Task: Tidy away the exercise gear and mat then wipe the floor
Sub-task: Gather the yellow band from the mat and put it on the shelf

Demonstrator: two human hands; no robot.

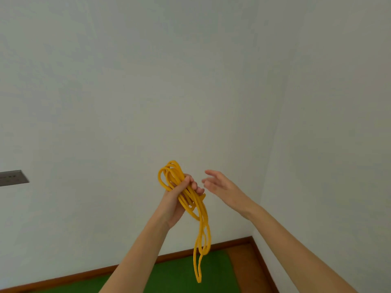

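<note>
My left hand (179, 199) is raised in front of the white wall and grips a bunch of yellow resistance band loops (203, 235). Several loops stick out above the fist, and longer ones hang down below it over the mat. My right hand (220, 187) hovers just to the right of the band with its fingers spread and relaxed, holding nothing. The green exercise mat (175, 275) lies on the floor along the wall at the bottom of the view, partly hidden by my left forearm.
White walls (127, 81) meet in a corner on the right. A brown wooden skirting board (228, 244) runs along their base, with brown floor (249, 269) to the right of the mat. A grey plate (12, 177) is fixed to the wall at far left.
</note>
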